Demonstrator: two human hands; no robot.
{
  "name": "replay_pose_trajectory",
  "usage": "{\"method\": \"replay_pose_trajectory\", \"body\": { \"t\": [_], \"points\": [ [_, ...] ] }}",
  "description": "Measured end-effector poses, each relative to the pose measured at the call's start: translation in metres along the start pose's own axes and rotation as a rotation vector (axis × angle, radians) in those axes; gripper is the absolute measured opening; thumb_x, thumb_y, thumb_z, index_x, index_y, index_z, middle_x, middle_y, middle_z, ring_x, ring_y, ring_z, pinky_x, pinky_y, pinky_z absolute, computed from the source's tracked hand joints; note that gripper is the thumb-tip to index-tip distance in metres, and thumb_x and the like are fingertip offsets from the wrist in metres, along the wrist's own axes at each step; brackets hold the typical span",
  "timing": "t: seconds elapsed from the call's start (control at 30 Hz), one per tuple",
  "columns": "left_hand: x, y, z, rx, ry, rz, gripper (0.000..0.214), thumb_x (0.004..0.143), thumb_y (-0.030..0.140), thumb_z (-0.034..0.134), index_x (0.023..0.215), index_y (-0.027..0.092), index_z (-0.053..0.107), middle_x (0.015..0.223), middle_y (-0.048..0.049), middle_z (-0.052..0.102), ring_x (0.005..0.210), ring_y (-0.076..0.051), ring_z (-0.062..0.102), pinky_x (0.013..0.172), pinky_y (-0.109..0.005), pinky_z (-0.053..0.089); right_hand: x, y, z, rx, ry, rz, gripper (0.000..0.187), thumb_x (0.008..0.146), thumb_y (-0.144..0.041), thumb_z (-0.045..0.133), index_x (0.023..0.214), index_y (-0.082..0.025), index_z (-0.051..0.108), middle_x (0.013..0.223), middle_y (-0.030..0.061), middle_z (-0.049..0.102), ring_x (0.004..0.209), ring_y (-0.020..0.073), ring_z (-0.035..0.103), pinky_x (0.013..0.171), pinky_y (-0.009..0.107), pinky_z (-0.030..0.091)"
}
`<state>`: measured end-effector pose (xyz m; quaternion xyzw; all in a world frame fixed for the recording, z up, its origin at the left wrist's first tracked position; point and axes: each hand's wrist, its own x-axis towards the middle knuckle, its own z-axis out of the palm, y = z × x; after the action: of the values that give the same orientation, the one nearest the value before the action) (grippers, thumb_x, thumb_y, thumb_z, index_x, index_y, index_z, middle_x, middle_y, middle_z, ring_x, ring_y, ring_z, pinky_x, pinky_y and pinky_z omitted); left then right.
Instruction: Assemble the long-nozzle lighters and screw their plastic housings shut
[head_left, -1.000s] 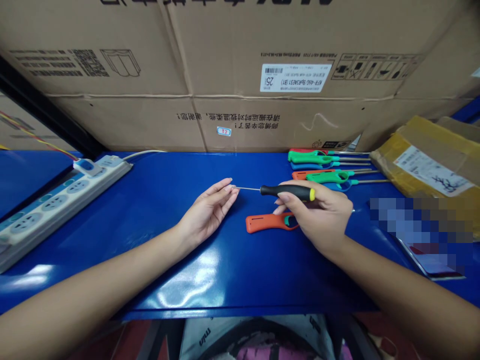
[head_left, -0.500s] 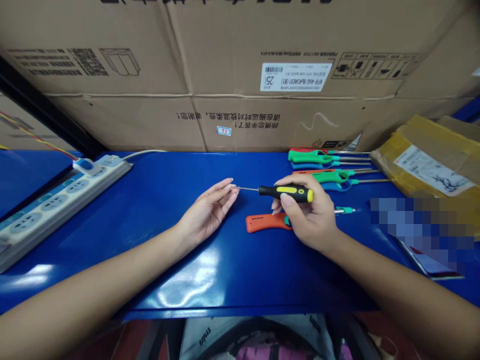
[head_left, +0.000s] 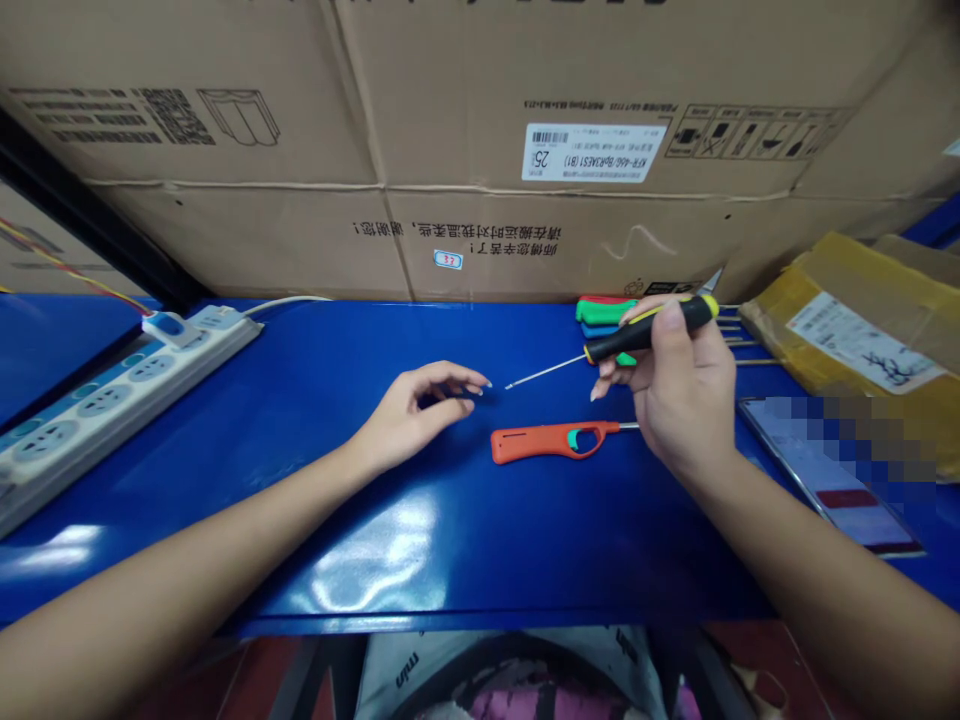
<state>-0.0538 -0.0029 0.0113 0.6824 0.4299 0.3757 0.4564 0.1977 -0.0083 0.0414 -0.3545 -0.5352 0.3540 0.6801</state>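
Observation:
My right hand [head_left: 691, 405] is closed around the handle of a black and yellow screwdriver [head_left: 616, 342]. The thin metal shaft slants down to the left, its tip a short way from my left fingertips. My left hand [head_left: 409, 415] hovers over the blue table with fingers curved, thumb and fingertips apart, and nothing visible between them. Below the screwdriver lies an orange gas lighter [head_left: 529, 441] with a green trigger; my right hand hides the end of its metal tube. Several other lighters [head_left: 600, 312] lie behind my right hand, partly covered by it.
A white power strip [head_left: 105, 400] with a plug runs along the left side. A large cardboard box [head_left: 300, 240] stands along the back edge. At the right are a yellow-taped parcel [head_left: 795, 280] and a phone [head_left: 862, 510]. The blue table [head_left: 322, 560] has a front edge near me.
My right hand has moved right and up with the screwdriver, drawing its tip away from my left hand. My left fingers have turned over and parted. More of the orange lighter shows.

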Motion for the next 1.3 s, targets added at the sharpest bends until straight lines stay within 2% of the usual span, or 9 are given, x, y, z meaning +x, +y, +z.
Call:
{"method": "replay_pose_trajectory", "body": {
  "t": [0.1,0.17,0.27,0.43,0.57,0.87,1.07,1.3],
  "points": [
    [-0.001,0.000,-0.002,0.399,-0.172,0.202,0.033,0.079,0.035,0.076,0.109,0.021,0.076,0.111,-0.0070,0.073,0.106,-0.026,0.062,0.101,-0.045,0.043,0.003,-0.002,-0.003,-0.009,-0.042,0.028,0.032,0.091,-0.054,0.065,0.089,-0.022,0.062,0.092,0.0016,0.068,0.053,0.0099,0.062,0.041,0.025,0.057],
    [-0.003,-0.001,0.001,0.509,-0.233,0.252,0.038,0.080,0.041,0.078,0.113,0.023,0.075,0.113,-0.0061,0.071,0.106,-0.026,0.061,0.100,-0.045,0.041,0.000,-0.004,-0.002,-0.019,-0.084,0.014,0.031,0.093,-0.053,0.064,0.089,-0.022,0.061,0.090,0.0018,0.070,0.052,0.0100,0.062,0.042,0.025,0.058],
    [-0.006,-0.003,0.009,0.580,-0.258,0.295,0.035,0.081,0.047,0.079,0.109,0.026,0.076,0.112,-0.0041,0.071,0.105,-0.024,0.060,0.098,-0.043,0.037,-0.007,-0.006,0.002,-0.039,-0.159,-0.015,0.026,0.094,-0.049,0.064,0.090,-0.023,0.059,0.078,-0.0007,0.071,0.049,0.0101,0.062,0.044,0.024,0.058],
    [-0.008,-0.004,0.014,0.626,-0.277,0.340,0.034,0.082,0.050,0.079,0.107,0.027,0.077,0.110,-0.0021,0.072,0.104,-0.023,0.060,0.092,-0.039,0.035,-0.020,-0.003,0.007,-0.120,-0.297,-0.039,0.022,0.098,-0.042,0.061,0.089,-0.021,0.059,0.076,-0.0005,0.070,0.050,0.0095,0.063,0.044,0.021,0.055],
    [-0.008,-0.004,0.015,0.608,-0.278,0.338,0.034,0.081,0.051,0.080,0.106,0.028,0.077,0.110,-0.0014,0.072,0.104,-0.022,0.060,0.091,-0.038,0.035,-0.025,0.002,0.006,-0.169,-0.350,-0.061,0.019,0.097,-0.039,0.063,0.091,-0.021,0.060,0.074,-0.0011,0.068,0.053,0.0101,0.064,0.047,0.021,0.055],
    [-0.009,-0.006,0.015,0.580,-0.277,0.326,0.035,0.081,0.050,0.080,0.107,0.027,0.077,0.111,-0.0020,0.072,0.105,-0.022,0.060,0.095,-0.038,0.035,-0.022,-0.001,0.001,-0.191,-0.335,-0.148,0.016,0.098,-0.035,0.061,0.090,-0.022,0.058,0.074,-0.0020,0.067,0.049,0.0090,0.061,0.045,0.022,0.051],
    [-0.009,-0.004,0.016,0.588,-0.275,0.305,0.035,0.081,0.050,0.079,0.107,0.027,0.077,0.111,-0.0035,0.072,0.104,-0.024,0.060,0.093,-0.039,0.035,-0.022,-0.002,0.001,-0.272,-0.329,-0.175,0.016,0.096,-0.037,0.063,0.091,-0.023,0.060,0.076,0.0001,0.069,0.059,0.0123,0.066,0.052,0.024,0.054],
    [-0.010,-0.004,0.017,0.577,-0.275,0.304,0.034,0.082,0.049,0.079,0.107,0.027,0.077,0.111,-0.0033,0.072,0.104,-0.023,0.060,0.093,-0.038,0.035,-0.025,-0.001,0.002,-0.307,-0.327,-0.164,0.020,0.095,-0.043,0.063,0.089,-0.024,0.060,0.075,0.0006,0.070,0.060,0.0138,0.067,0.057,0.027,0.056]
  ]
}}
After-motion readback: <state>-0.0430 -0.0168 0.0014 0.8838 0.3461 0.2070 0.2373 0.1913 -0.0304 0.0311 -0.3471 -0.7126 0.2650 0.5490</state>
